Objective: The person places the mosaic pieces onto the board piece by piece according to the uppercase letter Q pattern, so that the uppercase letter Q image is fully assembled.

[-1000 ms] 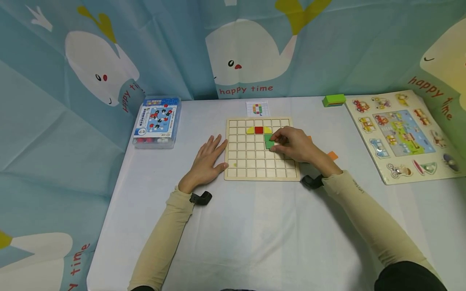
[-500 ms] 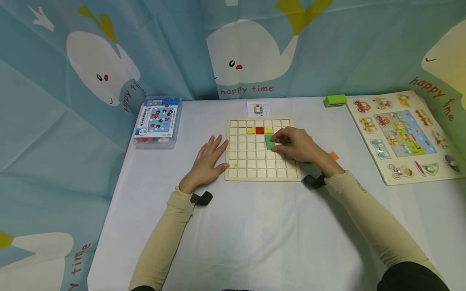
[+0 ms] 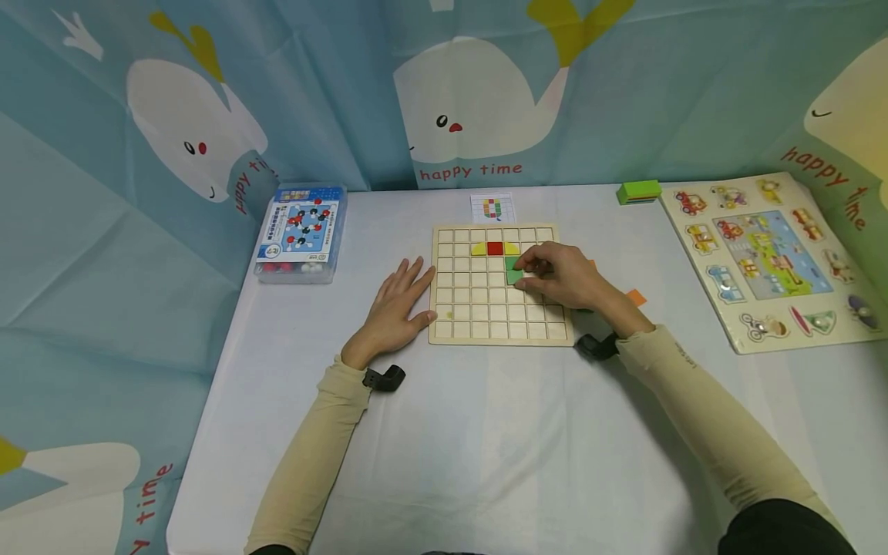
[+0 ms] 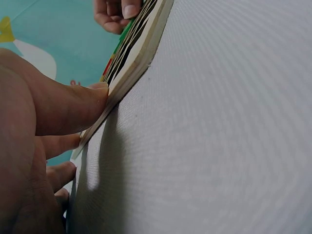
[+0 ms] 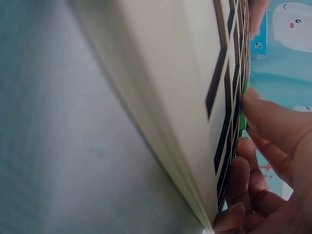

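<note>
A wooden grid board (image 3: 499, 343) lies flat, bearing a red tile (image 3: 495, 249) between two yellow quarter-round tiles. Two green tiles sit one below the other under the right yellow one. My right hand (image 3: 563, 274) pinches the lower green tile (image 3: 513, 277) with its fingertips in its square; in the right wrist view, the thumb of that hand (image 5: 273, 156) touches green (image 5: 243, 119) at the board's surface. My left hand (image 3: 391, 312) lies with fingers spread at the board's left edge, and the left wrist view has its thumb (image 4: 73, 109) against the rim (image 4: 129, 80).
Behind the board lies a pattern card (image 3: 492, 208). A boxed molecule set (image 3: 298, 235) stands back left, a green-topped stack (image 3: 638, 192) back right. A picture puzzle board (image 3: 777, 254) is at far right. An orange piece (image 3: 636, 297) lies near my right wrist.
The lower green tile, slightly askew half a second ago, now lines up with its square. My right fingertips have shifted very slightly; my left hand has stayed in place.
</note>
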`<state>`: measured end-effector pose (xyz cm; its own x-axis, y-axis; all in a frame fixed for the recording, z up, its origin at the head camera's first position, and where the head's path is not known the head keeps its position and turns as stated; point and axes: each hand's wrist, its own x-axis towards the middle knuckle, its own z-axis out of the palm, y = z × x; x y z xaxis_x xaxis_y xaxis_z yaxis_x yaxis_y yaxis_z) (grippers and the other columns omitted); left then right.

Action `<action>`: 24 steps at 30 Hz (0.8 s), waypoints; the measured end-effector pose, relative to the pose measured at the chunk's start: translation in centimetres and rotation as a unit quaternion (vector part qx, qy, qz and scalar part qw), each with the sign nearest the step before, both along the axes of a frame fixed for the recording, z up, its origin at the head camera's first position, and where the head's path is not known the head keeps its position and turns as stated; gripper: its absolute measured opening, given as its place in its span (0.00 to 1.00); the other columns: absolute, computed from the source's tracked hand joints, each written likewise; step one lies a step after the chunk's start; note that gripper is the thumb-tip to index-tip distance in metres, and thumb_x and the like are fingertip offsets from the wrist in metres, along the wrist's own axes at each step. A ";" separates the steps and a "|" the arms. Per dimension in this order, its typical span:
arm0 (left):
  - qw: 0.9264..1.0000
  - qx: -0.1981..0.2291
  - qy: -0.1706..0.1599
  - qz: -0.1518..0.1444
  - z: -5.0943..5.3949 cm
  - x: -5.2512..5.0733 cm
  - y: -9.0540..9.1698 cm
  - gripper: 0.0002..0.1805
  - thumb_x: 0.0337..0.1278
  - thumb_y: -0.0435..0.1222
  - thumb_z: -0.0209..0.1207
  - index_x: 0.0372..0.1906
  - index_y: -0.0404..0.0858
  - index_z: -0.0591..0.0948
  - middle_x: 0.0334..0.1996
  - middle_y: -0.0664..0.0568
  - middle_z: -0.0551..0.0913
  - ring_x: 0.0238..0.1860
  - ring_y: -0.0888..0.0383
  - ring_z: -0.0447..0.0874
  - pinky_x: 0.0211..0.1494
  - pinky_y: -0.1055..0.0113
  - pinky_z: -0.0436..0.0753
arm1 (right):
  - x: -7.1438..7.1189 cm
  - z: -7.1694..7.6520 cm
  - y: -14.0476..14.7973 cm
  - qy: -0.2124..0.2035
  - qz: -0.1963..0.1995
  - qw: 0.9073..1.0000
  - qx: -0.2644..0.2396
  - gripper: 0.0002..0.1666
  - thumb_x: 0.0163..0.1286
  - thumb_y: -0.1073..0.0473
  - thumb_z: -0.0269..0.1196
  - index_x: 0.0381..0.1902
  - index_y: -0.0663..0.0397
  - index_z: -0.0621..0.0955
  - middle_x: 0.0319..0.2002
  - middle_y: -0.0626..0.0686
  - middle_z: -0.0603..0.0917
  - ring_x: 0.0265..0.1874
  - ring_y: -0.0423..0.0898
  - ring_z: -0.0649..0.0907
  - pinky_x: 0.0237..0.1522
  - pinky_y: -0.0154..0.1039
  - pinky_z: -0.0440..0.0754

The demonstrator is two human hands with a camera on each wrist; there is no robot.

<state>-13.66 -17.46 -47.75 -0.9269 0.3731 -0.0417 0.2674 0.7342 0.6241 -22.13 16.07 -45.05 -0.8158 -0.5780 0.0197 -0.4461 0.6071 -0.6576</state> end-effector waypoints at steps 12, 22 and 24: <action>1.000 -0.002 0.002 -0.001 -0.3 -0.1 -0.1 0.43 0.75 0.45 0.59 0.86 0.38 0.56 0.87 0.41 0.46 0.88 0.41 0.34 0.88 0.41 0.38 | 0.0 -0.1 0.0 -0.003 -0.010 1.000 0.002 0.12 0.70 0.58 0.74 0.47 0.57 0.87 0.42 0.56 0.87 0.39 0.49 0.83 0.46 0.46 0.80; 1.000 -0.001 0.007 0.002 -0.3 0.0 0.0 0.42 0.75 0.45 0.59 0.85 0.38 0.57 0.87 0.40 0.47 0.88 0.41 0.35 0.88 0.41 0.39 | 0.0 -0.2 0.0 0.017 -0.002 1.000 0.001 0.11 0.68 0.61 0.75 0.46 0.58 0.88 0.41 0.56 0.87 0.38 0.50 0.83 0.45 0.45 0.79; 1.000 -0.001 0.005 0.003 -0.3 0.0 0.0 0.42 0.75 0.45 0.60 0.85 0.38 0.57 0.87 0.41 0.47 0.88 0.41 0.35 0.88 0.41 0.38 | 0.1 -0.2 0.0 0.015 -0.004 1.000 0.003 0.11 0.68 0.61 0.75 0.46 0.58 0.88 0.41 0.56 0.87 0.38 0.51 0.83 0.45 0.45 0.79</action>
